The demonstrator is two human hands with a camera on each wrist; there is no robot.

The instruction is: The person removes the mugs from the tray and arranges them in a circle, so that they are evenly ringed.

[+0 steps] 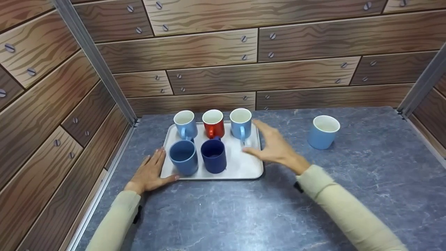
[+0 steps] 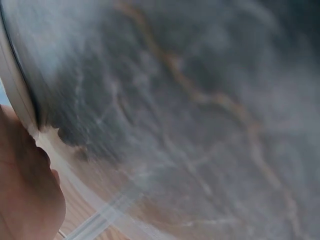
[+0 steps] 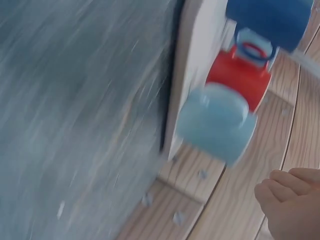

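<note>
A white tray (image 1: 244,166) holds several mugs. Along its back stand a light blue mug (image 1: 190,128), a red mug (image 1: 218,129) and a second light blue mug (image 1: 240,124) at the right. In front are a medium blue mug (image 1: 187,164) and a dark blue mug (image 1: 215,162). My left hand (image 1: 150,174) rests at the tray's left edge, fingers extended, thumb by the front rim. Beside the right light blue mug, my right hand (image 1: 275,145) is spread over the tray's right edge, thumb and fingers apart, holding nothing. In the right wrist view its fingers (image 3: 285,190) appear off the mugs.
Another light blue mug (image 1: 320,138) stands on the grey marbled table (image 1: 223,216), right of the tray. Wood-plank-patterned walls (image 1: 209,55) close off the back and sides, and a metal corner post (image 1: 95,57) rises at the left.
</note>
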